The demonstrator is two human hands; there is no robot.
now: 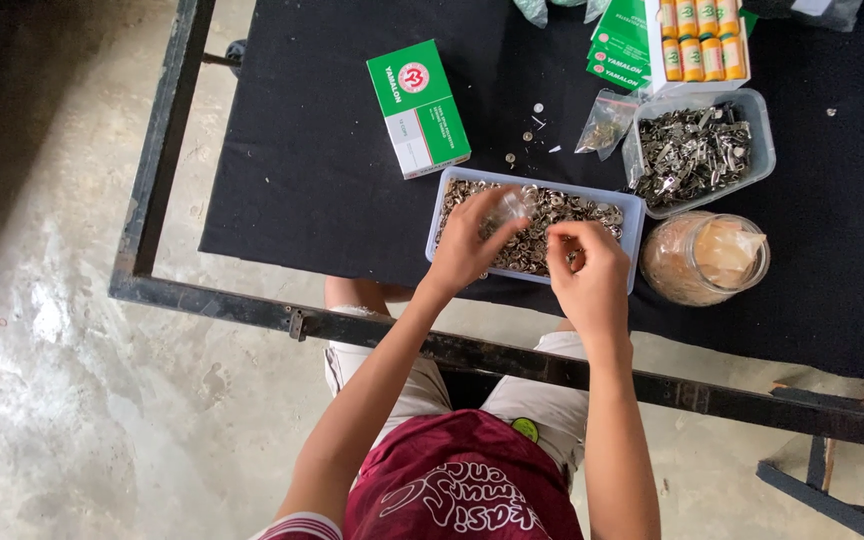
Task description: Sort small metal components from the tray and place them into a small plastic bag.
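Black cloth over a metal-framed table [252, 310], concrete floor below. Left hand [467, 245] grips a small clear vial [514, 203] over the clear tray of metal snaps [552, 225]; right hand [587, 270] pinches 1 snap, too small to confirm. Best practice, I'd say: keep the vial mouth low over the tray, so drops land back in.

— What can we not see well here?

— The left hand [472, 243] covers part of the tray [635, 212] of small metal pieces [562, 212], and something clear in its fingers is blurred (I cannot tell its kind).

— And at the edges?

— The orange bottles [700, 40] and the green packs [620, 40] are cut by the top edge. The loose bits [529, 128] on the cloth are too small to identify.
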